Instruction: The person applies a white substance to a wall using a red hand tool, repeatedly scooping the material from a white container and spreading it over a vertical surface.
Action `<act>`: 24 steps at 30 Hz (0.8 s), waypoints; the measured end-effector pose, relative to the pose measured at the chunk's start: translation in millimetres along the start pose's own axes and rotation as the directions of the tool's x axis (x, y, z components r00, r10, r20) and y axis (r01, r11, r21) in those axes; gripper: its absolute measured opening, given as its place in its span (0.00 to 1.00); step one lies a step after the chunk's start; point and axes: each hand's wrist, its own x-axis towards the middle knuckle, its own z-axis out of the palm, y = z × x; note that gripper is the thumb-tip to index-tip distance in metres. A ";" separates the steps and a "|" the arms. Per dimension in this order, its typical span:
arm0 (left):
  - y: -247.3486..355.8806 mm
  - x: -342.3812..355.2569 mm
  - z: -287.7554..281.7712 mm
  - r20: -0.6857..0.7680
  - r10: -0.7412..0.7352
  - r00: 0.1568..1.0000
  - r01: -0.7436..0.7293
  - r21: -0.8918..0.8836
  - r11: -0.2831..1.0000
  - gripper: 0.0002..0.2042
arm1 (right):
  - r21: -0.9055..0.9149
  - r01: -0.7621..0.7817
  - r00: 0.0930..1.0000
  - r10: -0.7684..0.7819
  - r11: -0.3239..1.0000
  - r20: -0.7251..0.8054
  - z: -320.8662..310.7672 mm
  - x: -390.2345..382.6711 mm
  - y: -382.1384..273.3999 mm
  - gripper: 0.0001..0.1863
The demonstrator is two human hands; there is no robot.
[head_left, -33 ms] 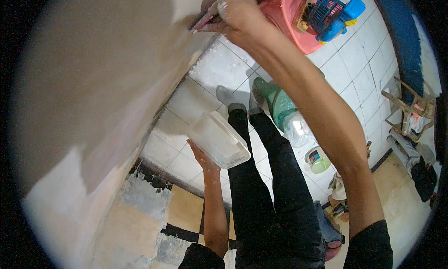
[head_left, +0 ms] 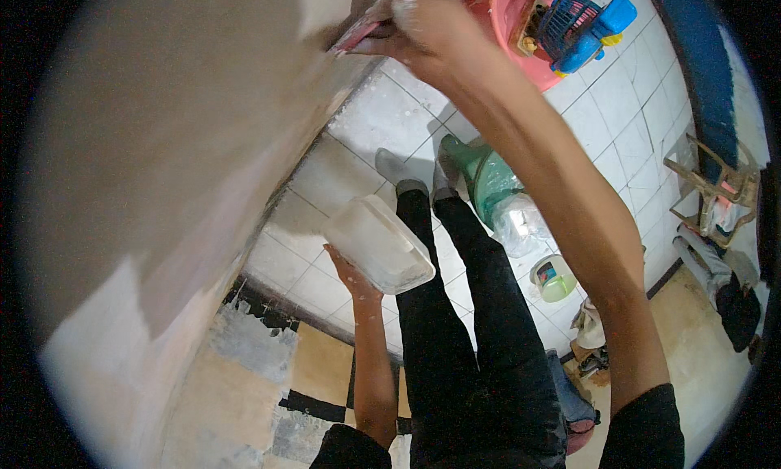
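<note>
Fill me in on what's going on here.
A person is working at the wall with both hands busy. The right grip holds a flat reddish tool up at the wall's surface. The left grip holds a whitish tub lower down, above the tiled floor. A blue fan sits in the pink basin beyond the right forearm.

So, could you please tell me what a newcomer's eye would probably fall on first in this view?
Probably the salmon-pink tub near the top, with a bright blue fan at its rim. Next might come the right hand, upper middle, holding a thin pinkish tool at the wall. The whitish rectangular container in the left hand, near the centre, also stands out.
</note>
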 end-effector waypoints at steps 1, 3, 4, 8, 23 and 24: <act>3.5 0.9 -1.0 -0.020 -0.012 1.000 0.012 0.003 1.000 0.30 | -0.162 0.043 0.999 -0.038 0.986 0.031 6.0 -23.1 -20.8 0.08; -1.3 9.0 -20.0 0.035 -0.018 0.999 0.019 -0.051 0.999 0.30 | 0.075 -0.008 1.000 0.008 0.997 -0.002 -1.1 -65.9 -54.7 0.07; -3.7 11.3 -31.2 0.060 -0.016 0.998 0.020 -0.076 0.997 0.30 | 0.061 -0.031 0.997 0.036 0.998 -0.068 -7.6 -68.6 -57.0 0.07; -12.2 6.1 -9.2 0.037 0.053 0.998 -0.055 0.054 0.997 0.30 | -0.158 -0.090 0.982 0.061 0.983 -0.181 -99.7 -31.7 -36.2 0.08; 4.6 -4.3 -8.2 0.086 0.028 0.996 -0.032 0.042 0.999 0.30 | -0.132 -0.025 0.971 -0.008 0.991 -0.239 -82.5 -23.4 -94.5 0.07; 7.3 -3.3 -12.1 0.089 0.039 0.995 -0.043 0.048 0.998 0.31 | -0.153 -0.066 0.950 0.015 0.986 -0.313 -81.9 -7.5 -82.1 0.06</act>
